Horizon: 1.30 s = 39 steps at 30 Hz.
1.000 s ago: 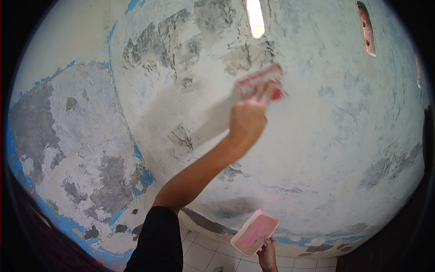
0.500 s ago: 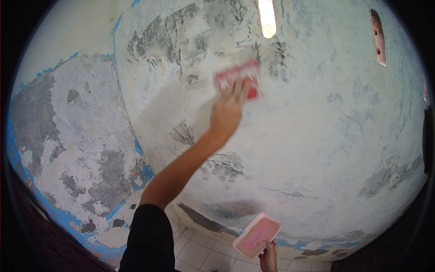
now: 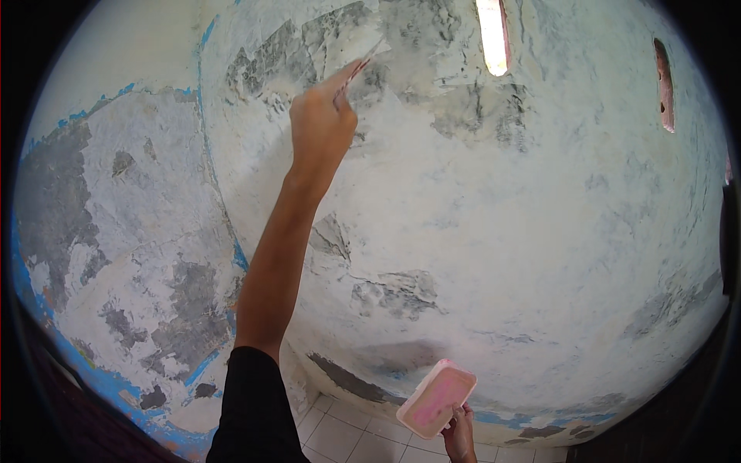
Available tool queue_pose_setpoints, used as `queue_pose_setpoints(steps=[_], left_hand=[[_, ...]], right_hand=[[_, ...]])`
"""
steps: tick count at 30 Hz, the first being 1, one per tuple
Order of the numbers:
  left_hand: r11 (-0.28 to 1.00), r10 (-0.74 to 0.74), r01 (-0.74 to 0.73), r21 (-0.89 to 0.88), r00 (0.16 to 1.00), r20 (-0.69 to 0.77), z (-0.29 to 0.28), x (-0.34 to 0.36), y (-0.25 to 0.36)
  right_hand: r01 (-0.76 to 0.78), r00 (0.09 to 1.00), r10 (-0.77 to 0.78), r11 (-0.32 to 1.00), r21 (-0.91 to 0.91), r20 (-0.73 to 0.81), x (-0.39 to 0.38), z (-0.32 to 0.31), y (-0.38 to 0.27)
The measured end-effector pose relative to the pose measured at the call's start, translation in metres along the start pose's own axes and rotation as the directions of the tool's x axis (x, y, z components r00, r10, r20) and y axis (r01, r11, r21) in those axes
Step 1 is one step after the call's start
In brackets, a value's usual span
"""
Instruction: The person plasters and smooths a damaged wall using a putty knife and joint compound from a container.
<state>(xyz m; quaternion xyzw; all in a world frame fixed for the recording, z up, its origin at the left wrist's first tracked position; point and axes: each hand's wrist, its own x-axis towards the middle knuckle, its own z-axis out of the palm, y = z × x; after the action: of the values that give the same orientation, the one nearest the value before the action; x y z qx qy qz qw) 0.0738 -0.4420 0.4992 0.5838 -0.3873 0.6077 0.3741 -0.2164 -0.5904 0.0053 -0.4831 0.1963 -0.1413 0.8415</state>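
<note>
High on the pale wall [image 3: 502,231], my left hand [image 3: 320,127] is closed on a thin, flat red-and-white spreader [image 3: 353,79]. The spreader is seen nearly edge-on, tilted up to the right, close to rough grey patches; whether its far edge touches the wall is hard to tell. Low in the picture, my right hand [image 3: 461,437] grips a shallow rectangular pink tray [image 3: 421,389] by its near right side. The tray's inside is smeared with pink and whitish material. Part of the right fingers is hidden under the tray.
A left-hand wall [image 3: 154,224] with peeling paint and blue edges meets this one at a corner. Two narrow slots pierce the wall, one bright [image 3: 492,38] and one reddish [image 3: 664,85]. White floor tiles [image 3: 378,444] lie below, and a dark edge stands at right.
My left hand has moved left and upward, and the spreader has turned from showing its broad face to nearly edge-on. The tray and right hand stay almost in place. The view has shifted slightly.
</note>
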Motion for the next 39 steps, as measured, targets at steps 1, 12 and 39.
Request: queue_pose_setpoints(steps=[1, 12, 39], left_hand=[[0.999, -0.031, 0.031, 0.016, 0.999, 0.015, 0.005, 0.009, 0.001], [0.956, 0.266, -0.282, 0.075, 0.948, 0.176, 0.05, -0.069, 0.07], [0.968, -0.002, -0.008, 0.252, 0.999, 0.04, 0.023, -0.004, 0.028]], right_hand=[[0.003, 1.0, -0.003, 1.0, 0.001, -0.006, 0.0, 0.004, 0.003], [0.056, 0.998, -0.056, 0.998, 0.029, 0.006, 0.009, 0.025, 0.026], [0.1, 0.991, -0.093, 0.993, 0.068, -0.096, -0.002, 0.027, 0.029]])
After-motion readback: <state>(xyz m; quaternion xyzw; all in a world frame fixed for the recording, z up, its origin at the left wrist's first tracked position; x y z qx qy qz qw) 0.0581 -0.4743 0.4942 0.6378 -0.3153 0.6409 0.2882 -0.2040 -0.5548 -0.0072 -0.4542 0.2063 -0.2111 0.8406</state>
